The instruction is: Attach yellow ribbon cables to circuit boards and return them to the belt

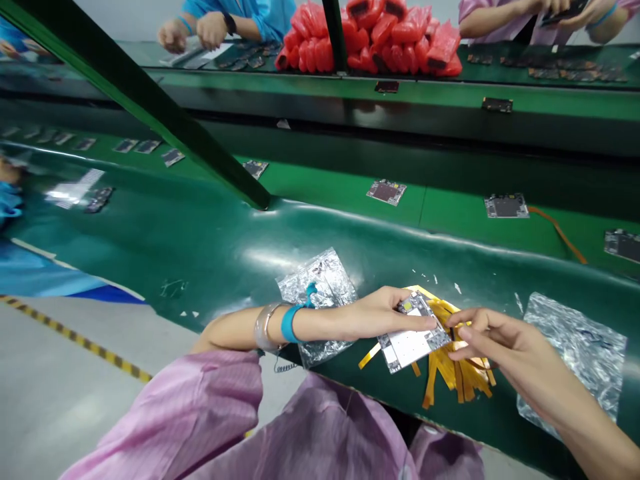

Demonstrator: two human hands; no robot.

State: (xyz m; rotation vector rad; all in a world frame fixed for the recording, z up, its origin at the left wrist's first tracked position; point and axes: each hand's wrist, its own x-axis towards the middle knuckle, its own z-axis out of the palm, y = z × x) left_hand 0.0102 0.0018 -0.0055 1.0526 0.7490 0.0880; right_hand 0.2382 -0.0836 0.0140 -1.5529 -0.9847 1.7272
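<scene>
My left hand [381, 312] grips a small circuit board [414, 339] just above the green bench, thumb and fingers pinching its upper edge. A blue wrist strap [290, 321] and a clear bangle sit on that wrist. My right hand [493, 337] comes in from the right, its fingers pinched at the board's right edge on a small dark piece I cannot name. Under both hands lies a pile of yellow tape strips [457, 373].
Silver foil bags lie left [320, 293] and right [575, 353] of the hands. More circuit boards [386, 191] ride the green conveyor behind. Red bags [390, 37] are stacked on the far bench, where other people's hands work. A green slanted post [150, 100] crosses at left.
</scene>
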